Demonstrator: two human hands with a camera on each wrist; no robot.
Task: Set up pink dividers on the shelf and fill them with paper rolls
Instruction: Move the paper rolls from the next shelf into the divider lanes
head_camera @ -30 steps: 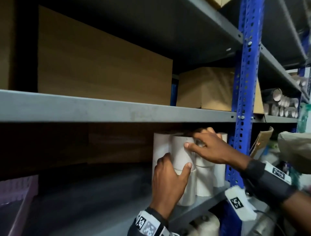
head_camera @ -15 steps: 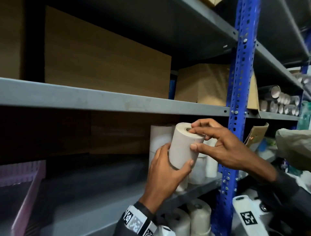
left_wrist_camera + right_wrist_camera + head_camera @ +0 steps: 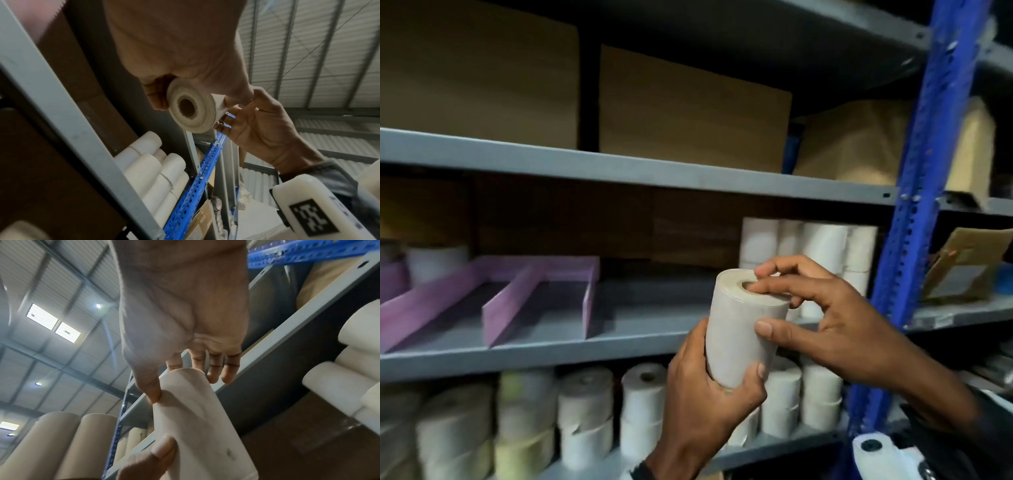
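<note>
Both hands hold one paper roll in front of the shelf.

The left hand (image 3: 705,394) grips the lower part of the roll (image 3: 744,325), its fingers curled around it. The right hand (image 3: 835,318) pinches the top, fingers (image 3: 767,289) on the upper end and thumb on the side. The roll stands nearly upright, in the air. The pink dividers (image 3: 517,301) are on the shelf (image 3: 647,339) at 9 o'clock from the roll. A stack of rolls (image 3: 822,246) stands at 1 o'clock, beside the blue post (image 3: 914,192).
</note>
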